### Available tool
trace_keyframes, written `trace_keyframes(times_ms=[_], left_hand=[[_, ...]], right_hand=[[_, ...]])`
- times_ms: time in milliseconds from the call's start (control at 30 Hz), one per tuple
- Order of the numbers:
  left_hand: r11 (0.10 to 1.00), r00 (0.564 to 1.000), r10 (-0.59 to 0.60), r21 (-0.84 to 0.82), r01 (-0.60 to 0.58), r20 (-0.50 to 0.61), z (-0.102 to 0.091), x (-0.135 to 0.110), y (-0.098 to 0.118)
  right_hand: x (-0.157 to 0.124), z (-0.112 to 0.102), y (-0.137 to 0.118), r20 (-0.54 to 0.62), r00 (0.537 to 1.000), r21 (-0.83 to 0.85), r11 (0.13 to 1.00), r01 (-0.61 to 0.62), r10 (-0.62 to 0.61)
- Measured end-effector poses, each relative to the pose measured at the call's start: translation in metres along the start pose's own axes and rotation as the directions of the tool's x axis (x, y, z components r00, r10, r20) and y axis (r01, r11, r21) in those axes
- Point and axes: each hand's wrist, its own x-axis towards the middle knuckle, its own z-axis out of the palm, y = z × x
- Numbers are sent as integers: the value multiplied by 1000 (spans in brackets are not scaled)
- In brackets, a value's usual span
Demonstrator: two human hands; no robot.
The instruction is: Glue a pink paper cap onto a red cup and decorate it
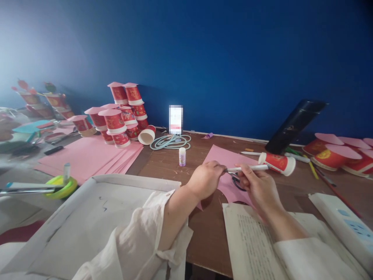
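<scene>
My right hand [259, 188] pinches a white marker pen [258, 168], held nearly level over pink paper. At the pen's left end, my left hand [205, 181] is closed with its fingertips pinched together. A small dark bit shows there, but whether it is a cap I cannot tell. Below both hands lies a pink sheet [215, 155] with curved cut-outs along its near side. On it rest scissors [239, 182] with dark handles, partly hidden by my hands. Just beyond the pen's right end, a red paper cup [278, 164] lies on its side.
A glue stick [182, 157] stands near a coiled pale cable [170, 143]. Stacked red cups [116, 122] with pink tops rise behind more pink paper [96, 155]. A white box lid [116, 202], an open book [247, 237], a power strip [344, 221] and a black bottle [294, 126] surround the workspace.
</scene>
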Motion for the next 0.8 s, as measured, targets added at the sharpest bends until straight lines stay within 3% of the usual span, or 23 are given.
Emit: trace_keyframes(times_ms=[133,367,533,800], left_hand=[[994,999,-38,-105,38,4,-3,1,3],[972,998,-60,-227,53,-23,-12,0,4],[983,998,-42,-179,35,-38,-13,1,3],[999,998,-32,-2,32,45,-10,-3,11]], right_hand=[[-2,6,-4,-31,999,111,993,-28,32],[1,4,1,68,995,219,972,-91,77],[0,6,-1,76,994,193,977,-88,75],[-1,7,-2,99,992,122,989,-87,75]])
